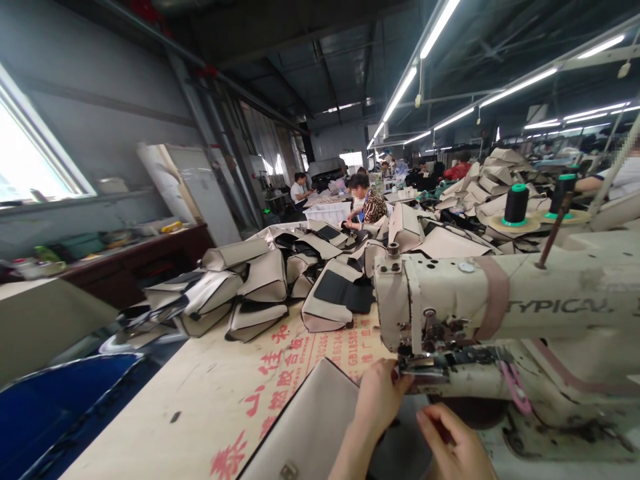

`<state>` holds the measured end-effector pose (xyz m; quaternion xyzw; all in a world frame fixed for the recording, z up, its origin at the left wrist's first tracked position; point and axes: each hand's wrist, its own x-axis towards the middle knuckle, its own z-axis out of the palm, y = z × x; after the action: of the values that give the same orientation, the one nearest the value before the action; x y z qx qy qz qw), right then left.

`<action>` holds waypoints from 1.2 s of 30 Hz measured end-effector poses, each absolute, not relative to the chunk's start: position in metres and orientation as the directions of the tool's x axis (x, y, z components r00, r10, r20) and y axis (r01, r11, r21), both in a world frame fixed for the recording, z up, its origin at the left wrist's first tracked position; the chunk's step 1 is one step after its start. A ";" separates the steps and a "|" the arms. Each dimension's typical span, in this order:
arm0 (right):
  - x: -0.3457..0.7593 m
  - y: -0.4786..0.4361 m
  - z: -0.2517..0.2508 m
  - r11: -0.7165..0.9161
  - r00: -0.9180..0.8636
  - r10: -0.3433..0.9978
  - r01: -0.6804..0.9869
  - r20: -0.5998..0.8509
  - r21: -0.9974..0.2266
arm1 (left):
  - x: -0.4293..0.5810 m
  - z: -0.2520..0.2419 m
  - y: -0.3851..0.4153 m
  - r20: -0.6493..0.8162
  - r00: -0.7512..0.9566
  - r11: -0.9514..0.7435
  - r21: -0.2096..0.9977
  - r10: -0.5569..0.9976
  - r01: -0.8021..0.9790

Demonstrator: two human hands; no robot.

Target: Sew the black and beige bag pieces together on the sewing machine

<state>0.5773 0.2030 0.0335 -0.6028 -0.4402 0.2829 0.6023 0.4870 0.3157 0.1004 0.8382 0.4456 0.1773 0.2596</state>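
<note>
A beige handbag (313,417) with dark edging and a small metal clasp (289,471) lies on the wooden table, partly under my left forearm. My left hand (379,397) is closed at the bag's edge, right beside the needle area of the cream sewing machine (500,300). Its fingertips are partly hidden by the presser foot parts. Lower and to the right is my right hand (457,443), its fingers curled and pinched together. Whatever it holds is too small or hidden to make out. Between the hands shows a dark grey panel (407,433).
Finished-looking beige bags (265,277) are heaped behind the table's printed board (200,393). A blue bin (65,413) stands at left. Black thread spools (516,205) sit above the machine; a pink-handled tool (517,390) hangs on its arm. Co-workers (375,205) sit farther back.
</note>
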 end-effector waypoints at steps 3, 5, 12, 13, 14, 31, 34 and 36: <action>0.592 0.202 0.022 0.033 0.454 0.887 0.110 0.080 -0.993 | 0.477 0.105 0.320 0.003 0.571 -0.459 0.599 0.821 0.656; 0.597 0.206 0.024 -0.010 0.419 0.908 0.033 0.005 -0.999 | 0.466 0.108 0.313 -0.005 0.586 -0.463 0.607 0.810 0.646; 0.586 0.238 0.072 -0.037 0.135 0.978 -0.633 -0.157 -0.773 | 0.445 0.128 0.268 0.111 0.531 -0.505 0.515 0.840 0.692; 0.585 0.241 0.075 -0.010 0.169 0.973 -0.655 -0.159 -0.756 | 0.446 0.135 0.267 0.152 0.499 -0.500 0.512 0.853 0.698; 0.584 0.244 0.076 0.013 0.209 0.964 -0.654 -0.165 -0.757 | 0.449 0.143 0.266 0.199 0.473 -0.501 0.524 0.859 0.689; 0.593 0.226 0.032 -0.021 0.296 0.954 -0.070 -0.041 -0.997 | 0.503 0.097 0.304 0.333 0.229 -0.396 0.625 0.915 0.673; 0.599 0.221 0.023 -0.047 0.324 0.944 -0.041 -0.057 -0.998 | 0.503 0.099 0.303 0.378 0.261 -0.445 0.564 0.888 0.696; 0.601 0.220 0.025 -0.046 0.361 0.931 -0.042 -0.058 -0.998 | 0.496 0.101 0.297 0.390 0.304 -0.486 0.559 0.869 0.672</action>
<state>0.6015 0.2205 0.0252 -0.5882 -0.3775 0.4206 0.5784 0.4956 0.2969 0.1010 0.7940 0.4852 0.3353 0.1472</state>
